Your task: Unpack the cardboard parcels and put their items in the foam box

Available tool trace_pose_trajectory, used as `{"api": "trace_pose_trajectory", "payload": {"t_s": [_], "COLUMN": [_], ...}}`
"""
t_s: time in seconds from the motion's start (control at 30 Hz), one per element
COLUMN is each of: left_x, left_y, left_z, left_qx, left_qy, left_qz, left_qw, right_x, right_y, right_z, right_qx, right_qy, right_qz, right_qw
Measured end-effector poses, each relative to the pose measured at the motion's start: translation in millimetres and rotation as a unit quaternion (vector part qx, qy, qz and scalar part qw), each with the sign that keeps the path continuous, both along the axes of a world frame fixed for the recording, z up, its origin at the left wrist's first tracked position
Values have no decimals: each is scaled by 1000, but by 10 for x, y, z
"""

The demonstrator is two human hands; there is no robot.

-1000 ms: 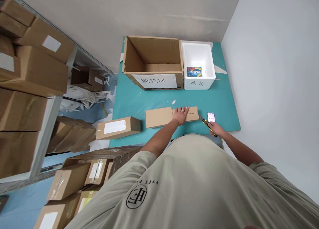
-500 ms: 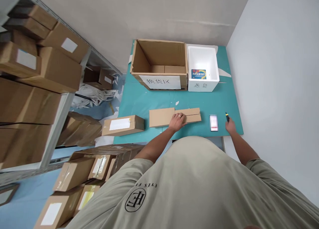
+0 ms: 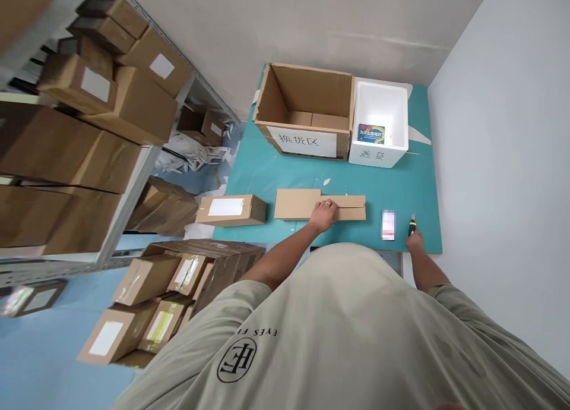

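My left hand [image 3: 323, 215], with a ring on one finger, rests curled over a small brown cardboard box [image 3: 351, 208], near where it meets a second, wider carton [image 3: 296, 204]. Both lie flat, end to end, on the green table mat [image 3: 249, 172]. In my right hand [image 3: 415, 242], at the table's front right, is a black and yellow utility knife [image 3: 412, 224]; its blade shows and points away from me. Between the hands a phone [image 3: 388, 225] with a lit, blurred screen lies on the mat.
A taped box with a white label [image 3: 231, 210] sits at the left. Behind stand a large open carton [image 3: 307, 142] and a white foam box [image 3: 378, 154] holding a blue printed pack [image 3: 371, 133]. Shelves of cartons [image 3: 102, 160] and stacked boxes [image 3: 146, 279] fill the left side.
The camera view has turned, so the scene sits differently. The knife has been brought nearer upright, and its blade now shows. My left hand stays on the small box.
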State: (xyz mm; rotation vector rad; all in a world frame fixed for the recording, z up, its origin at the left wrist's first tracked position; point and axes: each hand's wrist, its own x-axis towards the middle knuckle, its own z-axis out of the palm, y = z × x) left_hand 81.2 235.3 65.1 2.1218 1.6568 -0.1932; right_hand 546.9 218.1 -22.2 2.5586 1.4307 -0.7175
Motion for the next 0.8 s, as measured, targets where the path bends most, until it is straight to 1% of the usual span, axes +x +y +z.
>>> {"api": "trace_pose_trajectory", "payload": {"t_s": [0.1, 0.13, 0.2, 0.33, 0.4, 0.47, 0.53, 0.6, 0.67, 0.7, 0.77, 0.8], "left_x": [-7, -8, -6, -8, -16, -20, -14, 7, 36, 51, 76, 83], "left_y": [3, 3, 1, -6, -3, 14, 51, 106, 168, 196, 241, 255], "left_z": [8, 9, 7, -9, -11, -5, 9, 28, 45, 52, 61, 61], "left_qx": [-13, -17, -23, -32, -36, -39, -47, -60, -75, -80, -84, -82], "left_qy": [-4, -6, -9, -8, -5, -5, -11, -17, -15, -12, -8, -8], "left_qz": [-10, -12, -17, -22, -20, -12, 2, 14, 20, 20, 18, 16], "left_qw": [1000, 1000, 1000, 999, 999, 999, 999, 998, 997, 997, 996, 996], "right_x": [-34, -44, -51, -21, -29, -105, -283, -569, -923, -1105, -1433, -1566], "right_y": [52, 62, 63, 14, 6, 44, 137, 267, 396, 450, 523, 544], "right_z": [-45, -58, -79, -82, -49, 16, 114, 228, 336, 382, 457, 486], "right_qx": [-4, 2, 1, -29, -40, -35, 5, 72, 118, 130, 124, 115], "right_qy": [12, 19, 23, -2, -20, -38, -32, 20, 89, 126, 177, 181], "right_qz": [-61, -66, -64, -44, -41, -28, 27, 143, 255, 313, 419, 454], "right_qw": [998, 998, 998, 999, 998, 998, 999, 987, 956, 932, 882, 865]}}
